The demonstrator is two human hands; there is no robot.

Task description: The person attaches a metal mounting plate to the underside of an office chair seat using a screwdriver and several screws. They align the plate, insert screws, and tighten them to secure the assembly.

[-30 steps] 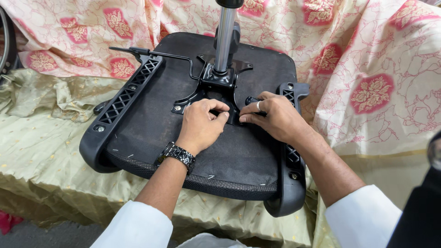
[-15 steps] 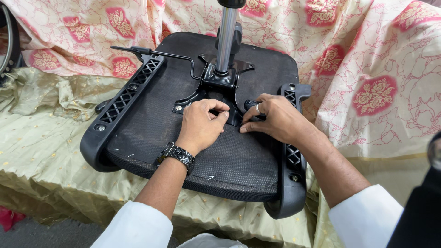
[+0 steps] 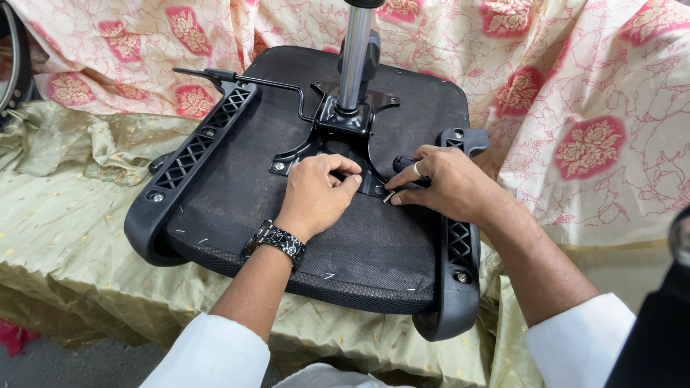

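Two hands work the upturned chair seat point(image 3: 237, 208): left hand point(image 3: 316, 194) clenched on the metal bracket point(image 3: 345, 144), right hand point(image 3: 442, 183) pinching a small tool point(image 3: 389, 195); seating it squarely would help

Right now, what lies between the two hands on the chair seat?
In the head view, a leg of the black metal mounting plate lies between left hand and right hand.

The chair seat point(image 3: 237, 194) is black with a silver post point(image 3: 354, 57). One cloth point(image 3: 575, 93) is cream with red flowers; the other cloth point(image 3: 65, 215) is pale green with gold dots.
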